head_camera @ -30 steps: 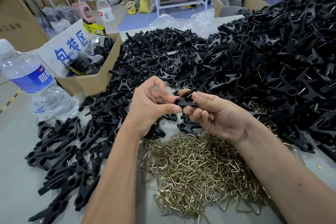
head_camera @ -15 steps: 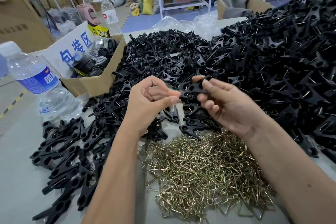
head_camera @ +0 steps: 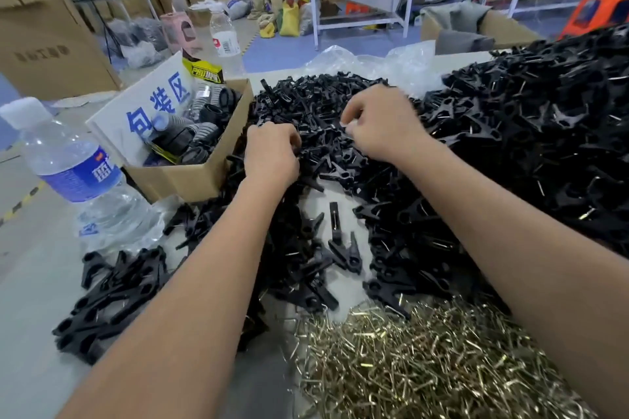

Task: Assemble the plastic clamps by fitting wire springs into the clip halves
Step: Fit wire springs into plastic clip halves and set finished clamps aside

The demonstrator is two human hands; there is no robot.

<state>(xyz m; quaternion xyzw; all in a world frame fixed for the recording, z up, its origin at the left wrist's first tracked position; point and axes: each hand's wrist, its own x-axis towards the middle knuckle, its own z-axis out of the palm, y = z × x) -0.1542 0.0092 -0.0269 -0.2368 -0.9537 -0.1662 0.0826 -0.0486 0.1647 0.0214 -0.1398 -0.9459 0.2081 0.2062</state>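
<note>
Both arms reach forward over the grey worktop [head_camera: 30, 282] to the heap of black plastic clip halves [head_camera: 316, 105] at 12 o'clock. The left hand [head_camera: 272, 156] rests knuckles-up on the heap's near edge, fingers curled down into the parts; whether its grip is clamped on a clip half cannot be told. The right hand [head_camera: 381, 122], just at 2 o'clock from the left, is motion-blurred, fingers curled downward onto the heap; its grip state also cannot be told.

A larger mound of black plastic clamps [head_camera: 544, 146] fills the 2 to 3 o'clock area. The pile of brass-coloured wire springs [head_camera: 425, 360] lies at 6 o'clock between the forearms. A clear plastic water bottle with blue label [head_camera: 75, 167] stands at 9 o'clock, beside an open cardboard box [head_camera: 190, 177] at 10 o'clock.
</note>
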